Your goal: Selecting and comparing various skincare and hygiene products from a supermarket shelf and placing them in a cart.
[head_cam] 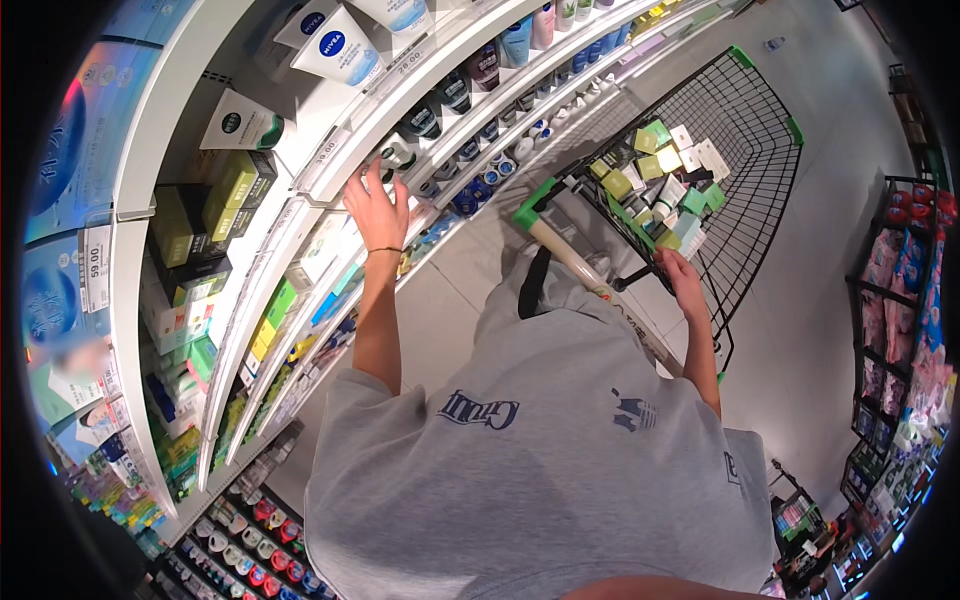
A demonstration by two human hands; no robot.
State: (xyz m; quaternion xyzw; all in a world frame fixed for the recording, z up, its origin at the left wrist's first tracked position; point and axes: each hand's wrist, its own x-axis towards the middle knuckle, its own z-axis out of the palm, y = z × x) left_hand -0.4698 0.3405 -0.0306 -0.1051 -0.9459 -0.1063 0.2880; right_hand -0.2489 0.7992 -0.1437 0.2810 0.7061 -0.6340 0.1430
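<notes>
My left hand (377, 211) reaches to a shelf, its fingertips beside or on a white and green tube (397, 152); whether they touch it I cannot tell. Its fingers are spread, and a thin dark band circles the wrist. My right hand (681, 277) is at the near side of a black wire shopping cart (757, 150) with green corners, its fingers curled at the rim. In the cart lies a heap of small green, white and yellow boxes (649, 166) with a white tube (667, 196) among them. Above my left hand stand white Nivea tubes (341, 49) and another white and green tube (244, 121).
Curved white shelves (311, 176) with price tags run along the left, holding dark green boxes (180, 225) and dark-coloured tubes (454, 94). The cart's beige handle (574, 255) crosses in front of my body. A black rack (885, 285) with pink packs stands at the right.
</notes>
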